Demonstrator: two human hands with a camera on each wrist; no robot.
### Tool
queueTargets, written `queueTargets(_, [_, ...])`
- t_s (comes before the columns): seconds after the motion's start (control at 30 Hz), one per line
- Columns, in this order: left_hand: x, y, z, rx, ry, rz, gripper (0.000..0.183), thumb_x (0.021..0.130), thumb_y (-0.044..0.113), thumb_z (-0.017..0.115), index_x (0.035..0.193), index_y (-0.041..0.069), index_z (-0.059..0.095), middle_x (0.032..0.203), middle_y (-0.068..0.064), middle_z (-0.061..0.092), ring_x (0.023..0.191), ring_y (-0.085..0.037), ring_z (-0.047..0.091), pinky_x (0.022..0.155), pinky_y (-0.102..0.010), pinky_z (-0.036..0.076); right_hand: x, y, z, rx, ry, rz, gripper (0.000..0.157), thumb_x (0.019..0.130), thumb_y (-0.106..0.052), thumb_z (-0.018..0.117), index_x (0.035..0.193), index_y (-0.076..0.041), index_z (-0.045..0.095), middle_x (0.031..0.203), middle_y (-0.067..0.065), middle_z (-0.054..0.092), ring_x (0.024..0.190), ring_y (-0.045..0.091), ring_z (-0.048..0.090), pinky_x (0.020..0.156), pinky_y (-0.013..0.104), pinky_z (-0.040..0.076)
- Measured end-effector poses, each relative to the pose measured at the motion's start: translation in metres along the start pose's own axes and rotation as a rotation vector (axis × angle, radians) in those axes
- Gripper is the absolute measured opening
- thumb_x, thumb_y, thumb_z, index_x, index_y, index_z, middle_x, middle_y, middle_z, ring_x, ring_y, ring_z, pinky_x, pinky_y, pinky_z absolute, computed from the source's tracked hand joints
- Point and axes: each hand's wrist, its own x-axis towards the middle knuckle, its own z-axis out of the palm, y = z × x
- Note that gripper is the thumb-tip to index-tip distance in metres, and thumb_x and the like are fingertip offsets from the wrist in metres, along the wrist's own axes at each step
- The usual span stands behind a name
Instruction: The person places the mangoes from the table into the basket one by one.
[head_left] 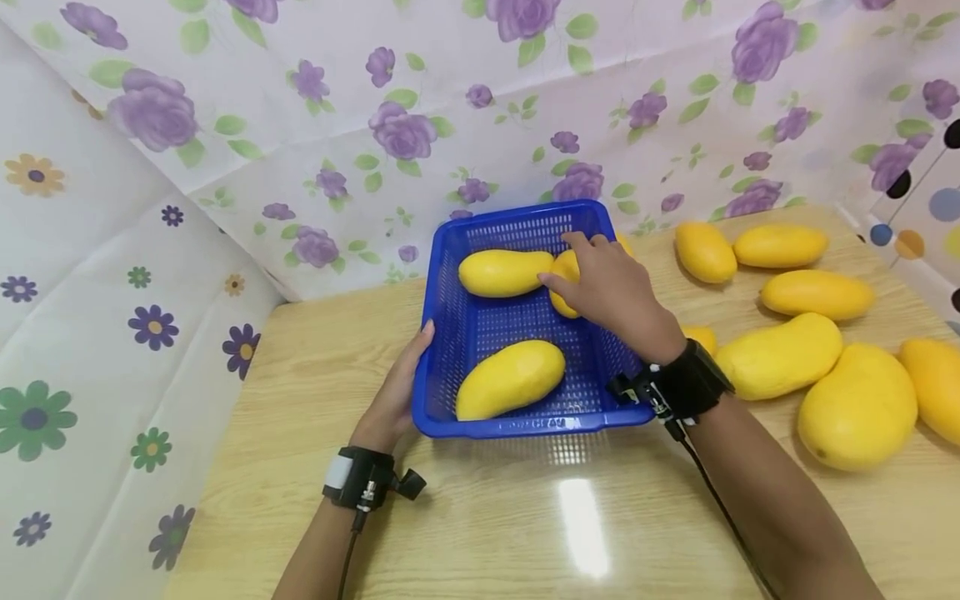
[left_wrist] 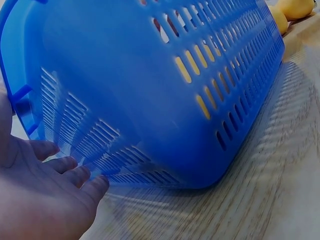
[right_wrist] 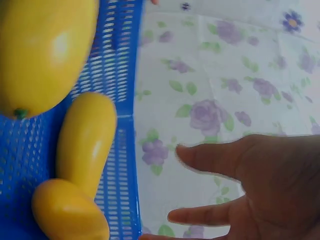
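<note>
A blue plastic basket [head_left: 536, 425] with slotted walls stands on the wooden table. Inside lie two long yellow mangoes, one along the back [head_left: 501, 273] and one near the front [head_left: 512, 379]. A rounder, more orange mango [right_wrist: 70, 210] touches the end of the back one. Over this orange mango hovers my right hand [head_left: 611, 292], fingers spread and holding nothing; it partly hides the fruit in the head view. My left hand [head_left: 397, 387] rests against the basket's left side, thumb at the rim, fingers [left_wrist: 95, 187] extended along the outer wall.
Several more mangoes lie on the table right of the basket, including a large round one [head_left: 858, 408] and a long one [head_left: 783, 357] near my right forearm. A flowered sheet [head_left: 405, 133] hangs right behind the table. Cables run from both wrist cameras.
</note>
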Motion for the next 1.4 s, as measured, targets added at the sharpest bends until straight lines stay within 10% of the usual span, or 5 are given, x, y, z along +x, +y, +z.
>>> queueTargets(1.4, [-0.003, 0.003, 0.004, -0.034, 0.003, -0.031, 0.068, 0.102, 0.054, 0.038, 0.159, 0.029, 0.012, 0.160, -0.016, 0.021, 0.143, -0.039, 0.024, 0.112, -0.050, 0.025, -0.030, 0.030, -0.062, 0.275, -0.138, -0.076, 0.073, 0.097, -0.056, 0.047, 0.151, -0.008, 0.038, 0.141, 0.022, 0.050, 0.130, 0.037, 0.045, 0.100, 0.056, 0.041])
